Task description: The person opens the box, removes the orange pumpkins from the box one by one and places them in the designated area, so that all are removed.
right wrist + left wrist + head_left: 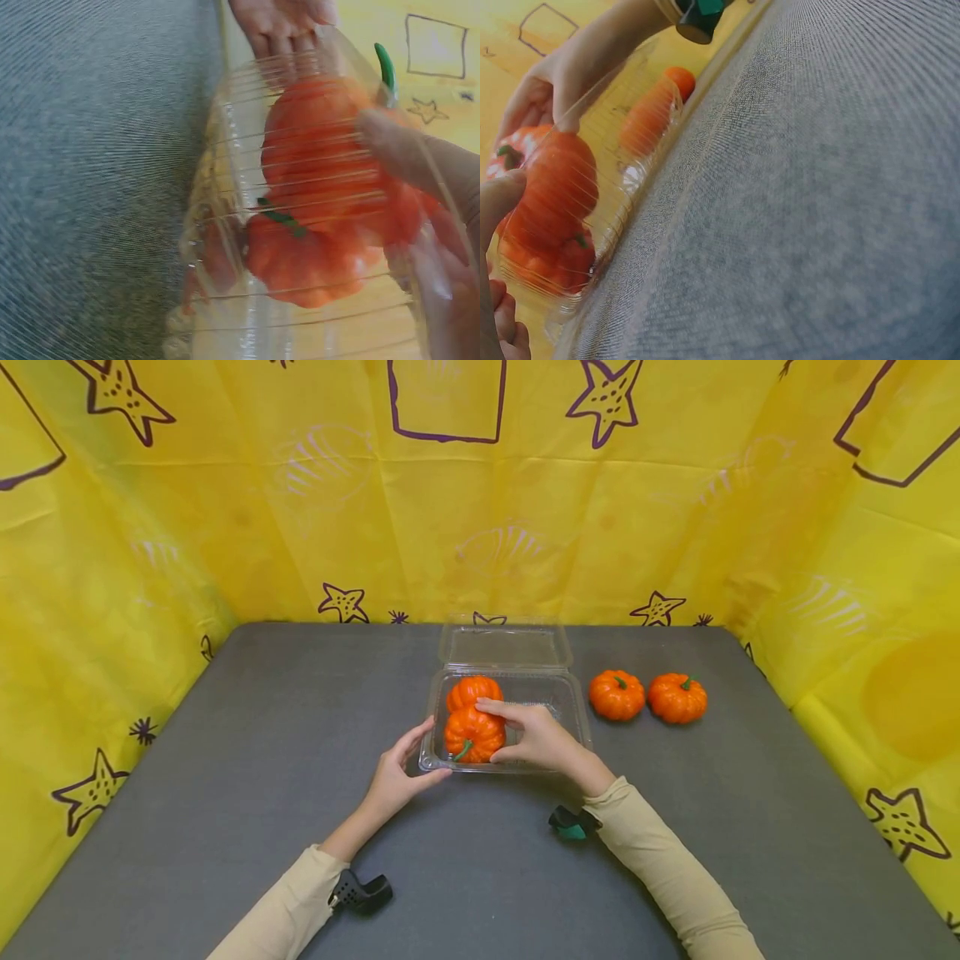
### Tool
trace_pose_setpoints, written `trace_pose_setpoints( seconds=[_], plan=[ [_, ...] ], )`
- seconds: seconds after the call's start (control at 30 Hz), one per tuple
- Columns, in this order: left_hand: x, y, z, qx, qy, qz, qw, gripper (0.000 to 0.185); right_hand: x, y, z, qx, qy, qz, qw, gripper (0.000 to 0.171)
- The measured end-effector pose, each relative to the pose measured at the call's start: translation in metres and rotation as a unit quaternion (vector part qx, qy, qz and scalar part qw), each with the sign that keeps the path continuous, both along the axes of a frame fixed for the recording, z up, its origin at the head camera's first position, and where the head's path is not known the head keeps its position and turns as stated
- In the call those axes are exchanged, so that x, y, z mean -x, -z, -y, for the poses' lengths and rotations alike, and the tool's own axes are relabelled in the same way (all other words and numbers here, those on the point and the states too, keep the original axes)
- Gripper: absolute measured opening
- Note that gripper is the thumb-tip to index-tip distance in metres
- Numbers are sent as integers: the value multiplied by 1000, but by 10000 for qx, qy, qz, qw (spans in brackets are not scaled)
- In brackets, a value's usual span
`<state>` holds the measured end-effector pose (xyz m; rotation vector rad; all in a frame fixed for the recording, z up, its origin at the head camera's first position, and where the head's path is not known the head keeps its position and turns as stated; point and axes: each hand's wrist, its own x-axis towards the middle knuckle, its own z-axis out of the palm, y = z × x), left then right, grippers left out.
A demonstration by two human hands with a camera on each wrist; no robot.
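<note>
Head view: A clear plastic clamshell container (510,714) sits mid-table on the grey tabletop (225,777), its hinged lid (504,645) laid open toward the yellow star-printed backdrop (225,510). Two small orange pumpkins occupy its left half: the near pumpkin (472,735), green stem pointing toward the person, and the far pumpkin (472,692) touching it behind. The right hand (536,737) reaches into the tray, forefinger across the top of the near pumpkin and thumb at its near side, curled round it, apparently to seat it. The left hand (393,777) rests against the container's near-left corner, fingers nearly straight, thumb at the front edge, likely steadying the light tray. Two more orange pumpkins (617,694) (677,697) stand side by side on the table just right of the container.

Left wrist view: The ribbed container wall (622,187) shows both pumpkins (555,187) through it; a fingertip (499,199) presses the outside.

Right wrist view: The thumb (405,146) bears on the pumpkin (330,172); the left hand's fingers (289,22) show beyond the wall.
</note>
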<state>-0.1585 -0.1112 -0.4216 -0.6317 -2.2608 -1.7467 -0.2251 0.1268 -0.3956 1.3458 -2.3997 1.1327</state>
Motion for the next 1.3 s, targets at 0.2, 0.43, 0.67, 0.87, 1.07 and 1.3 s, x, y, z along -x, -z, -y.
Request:
trace_pose_setpoints(
  seconds=[0.2, 0.43, 0.67, 0.87, 1.07, 1.3],
  plan=[
    [1, 1, 0, -11, 2, -73, 10000, 66, -3, -7, -2, 301, -4, 232, 9993, 70],
    [2, 2, 0, -78, 38, -93, 9999, 67, -5, -10, -2, 651, -105, 845, 9942, 69],
    [2, 2, -1, -65, 48, -68, 9999, 66, -19, -32, 0, 726, 45, 1148, 9907, 67],
    [2, 2, 0, -112, 71, -103, 9999, 67, -25, -44, 1, 936, 39, 1585, 9829, 65],
    [2, 2, 0, -95, 100, -115, 9998, 67, -23, -41, 0, 1151, 68, 1929, 9744, 63],
    [2, 2, 0, -79, 83, -152, 9998, 66, -22, -41, 0, 1346, 254, 2657, 9543, 61]
  ],
)
